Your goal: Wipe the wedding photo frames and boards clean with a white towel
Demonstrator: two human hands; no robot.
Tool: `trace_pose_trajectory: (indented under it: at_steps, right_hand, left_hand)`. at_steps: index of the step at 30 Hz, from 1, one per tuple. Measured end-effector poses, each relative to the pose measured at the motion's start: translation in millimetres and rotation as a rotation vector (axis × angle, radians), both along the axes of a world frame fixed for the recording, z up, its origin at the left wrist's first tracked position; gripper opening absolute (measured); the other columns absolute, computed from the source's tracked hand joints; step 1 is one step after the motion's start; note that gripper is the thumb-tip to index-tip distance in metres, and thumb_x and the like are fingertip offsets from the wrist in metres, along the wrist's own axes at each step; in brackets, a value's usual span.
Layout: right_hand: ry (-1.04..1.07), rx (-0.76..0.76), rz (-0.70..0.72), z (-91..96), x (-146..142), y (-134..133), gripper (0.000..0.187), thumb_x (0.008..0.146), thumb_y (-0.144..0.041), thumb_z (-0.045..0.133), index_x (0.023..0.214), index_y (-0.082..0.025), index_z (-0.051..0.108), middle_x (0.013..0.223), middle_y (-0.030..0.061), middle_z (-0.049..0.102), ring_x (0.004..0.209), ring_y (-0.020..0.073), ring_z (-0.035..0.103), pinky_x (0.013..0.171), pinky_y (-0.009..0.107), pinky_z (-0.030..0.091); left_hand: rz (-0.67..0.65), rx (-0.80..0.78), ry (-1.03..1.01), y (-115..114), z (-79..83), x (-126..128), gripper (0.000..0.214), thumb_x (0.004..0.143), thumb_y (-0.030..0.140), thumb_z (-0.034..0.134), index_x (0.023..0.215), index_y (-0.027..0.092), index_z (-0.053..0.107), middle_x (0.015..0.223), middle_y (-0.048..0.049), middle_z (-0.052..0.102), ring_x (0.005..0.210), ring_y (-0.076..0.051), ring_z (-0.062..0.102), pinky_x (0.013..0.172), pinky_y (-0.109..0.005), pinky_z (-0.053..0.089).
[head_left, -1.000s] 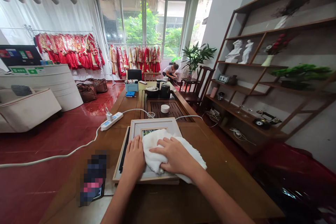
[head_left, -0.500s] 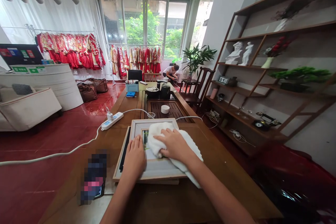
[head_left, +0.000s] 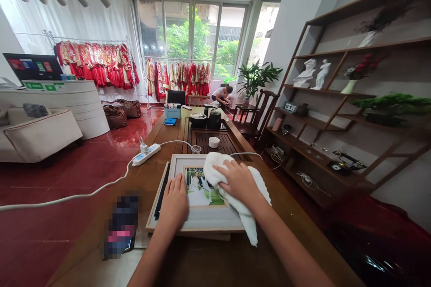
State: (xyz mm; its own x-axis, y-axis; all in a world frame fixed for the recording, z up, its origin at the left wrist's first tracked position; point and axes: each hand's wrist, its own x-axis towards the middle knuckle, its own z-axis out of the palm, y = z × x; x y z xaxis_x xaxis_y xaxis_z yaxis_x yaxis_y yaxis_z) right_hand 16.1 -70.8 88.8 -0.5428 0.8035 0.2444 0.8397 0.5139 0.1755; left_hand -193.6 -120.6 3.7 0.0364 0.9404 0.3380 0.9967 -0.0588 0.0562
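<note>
A framed photo [head_left: 202, 219] lies flat on the long wooden table [head_left: 296, 228] in front of me. My left hand [head_left: 175, 202] rests flat on the frame's left side, fingers stretched out. My right hand [head_left: 237, 181] is closed on a white cloth [head_left: 249, 219] and presses it on the frame's upper right part. The cloth hangs over the frame's right edge. The picture under the glass shows at the frame's middle.
A white power strip [head_left: 146, 154] with its cable lies on the table's left. A blurred dark object [head_left: 123, 226] sits near left. A tea tray [head_left: 215, 141] with a white cup and kettles stands beyond. Shelves [head_left: 336, 98] line the right wall. A person [head_left: 222, 94] crouches far back.
My right hand has slid the cloth from the frame's near middle up to its far right, uncovering the picture. My left hand has stayed on the frame.
</note>
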Motion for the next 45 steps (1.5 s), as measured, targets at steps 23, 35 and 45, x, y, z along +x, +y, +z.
trace_pose_trajectory:
  at_steps: [23,35,45]
  right_hand:
    - [-0.009,-0.205,0.328,-5.6,-21,-33,0.052,0.077,-0.032,0.061,0.127,-0.036,0.052,0.108,0.0047,0.058,0.101,0.0236,0.049,0.086,0.037,0.032]
    - [0.033,-0.090,0.126,-8.9,-12,-23,0.052,0.080,-0.036,0.059,0.131,-0.033,0.049,0.115,0.0074,0.057,0.104,0.0263,0.048,0.084,0.037,0.032]
    - [0.066,-0.040,0.123,-11.6,-3,-19,0.053,0.080,-0.034,0.058,0.132,-0.032,0.050,0.115,0.0087,0.058,0.103,0.0260,0.050,0.083,0.037,0.033]
  left_hand:
    - [0.001,0.010,-0.023,3,-7.2,-3,0.055,0.085,0.012,0.035,0.140,0.010,0.040,0.145,-0.0131,0.041,0.133,-0.022,0.037,0.113,-0.039,0.024]
    - [0.005,0.004,-0.043,1,-5.4,-3,0.054,0.085,0.013,0.036,0.138,0.007,0.041,0.145,-0.0136,0.041,0.133,-0.023,0.038,0.113,-0.038,0.023]
    - [-0.005,0.011,-0.046,0,-3.4,-3,0.056,0.084,0.012,0.037,0.139,0.006,0.039,0.146,-0.0126,0.039,0.134,-0.022,0.036,0.114,-0.037,0.023]
